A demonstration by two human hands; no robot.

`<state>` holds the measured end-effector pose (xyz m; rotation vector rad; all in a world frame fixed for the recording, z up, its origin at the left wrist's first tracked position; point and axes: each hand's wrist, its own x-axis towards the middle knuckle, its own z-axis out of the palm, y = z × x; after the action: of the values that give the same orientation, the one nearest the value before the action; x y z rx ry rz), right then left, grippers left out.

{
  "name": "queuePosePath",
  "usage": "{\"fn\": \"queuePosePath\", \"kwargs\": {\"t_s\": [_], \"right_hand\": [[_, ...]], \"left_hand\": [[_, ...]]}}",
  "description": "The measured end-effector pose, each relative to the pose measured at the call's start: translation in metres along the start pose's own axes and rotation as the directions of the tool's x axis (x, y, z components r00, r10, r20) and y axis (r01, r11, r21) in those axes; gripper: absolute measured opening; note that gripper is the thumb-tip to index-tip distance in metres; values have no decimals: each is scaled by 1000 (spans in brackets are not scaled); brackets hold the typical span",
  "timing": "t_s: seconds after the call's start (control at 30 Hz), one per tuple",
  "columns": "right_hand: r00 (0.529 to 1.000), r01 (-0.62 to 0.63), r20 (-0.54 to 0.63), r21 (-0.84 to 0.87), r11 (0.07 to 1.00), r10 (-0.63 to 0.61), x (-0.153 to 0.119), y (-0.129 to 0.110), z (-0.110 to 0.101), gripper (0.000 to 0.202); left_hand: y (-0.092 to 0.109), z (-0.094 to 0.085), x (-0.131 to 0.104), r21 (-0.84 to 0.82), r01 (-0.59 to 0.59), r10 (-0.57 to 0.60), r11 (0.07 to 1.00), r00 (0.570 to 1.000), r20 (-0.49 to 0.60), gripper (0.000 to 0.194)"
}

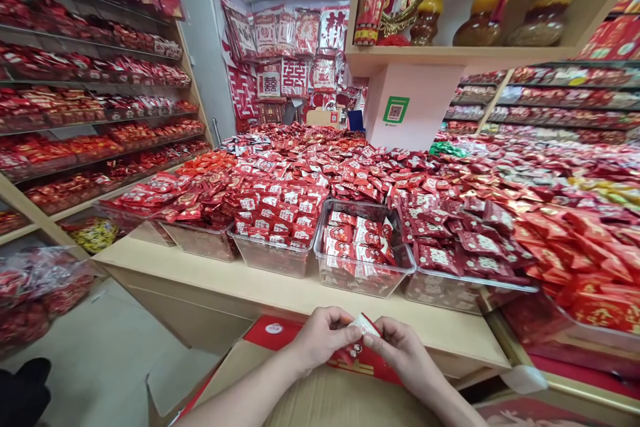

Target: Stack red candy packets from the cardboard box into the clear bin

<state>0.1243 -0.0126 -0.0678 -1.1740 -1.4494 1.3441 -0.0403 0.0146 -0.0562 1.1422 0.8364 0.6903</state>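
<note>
Between my two hands is a small red and white candy packet, pinched at both sides above an open cardboard box. My left hand is closed on its left edge, thumb on top. On the other edge, my right hand grips with thumb and fingers. Part of the packet hides behind my fingers. Just beyond my hands stands a clear plastic bin, partly filled with similar red and white packets.
The cardboard box with red flaps lies below my arms, against the wooden counter. Heaped bins of red packets and dark red packets flank the bin. Stocked shelves line the left wall. A cabinet overhangs the counter.
</note>
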Motion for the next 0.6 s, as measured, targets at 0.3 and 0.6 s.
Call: {"fn": "queuePosePath", "kwargs": {"t_s": [0.3,0.6], "right_hand": [[995,-98,16,202,974,97,1,-8,0,25],[993,-116,49,207,971,108,-3,-7,-5,24]], "left_hand": [[3,3,2,-167,-15,0,986,996,-91,36],[0,2,4,-44,1,-1,999,1000,1,34]]}}
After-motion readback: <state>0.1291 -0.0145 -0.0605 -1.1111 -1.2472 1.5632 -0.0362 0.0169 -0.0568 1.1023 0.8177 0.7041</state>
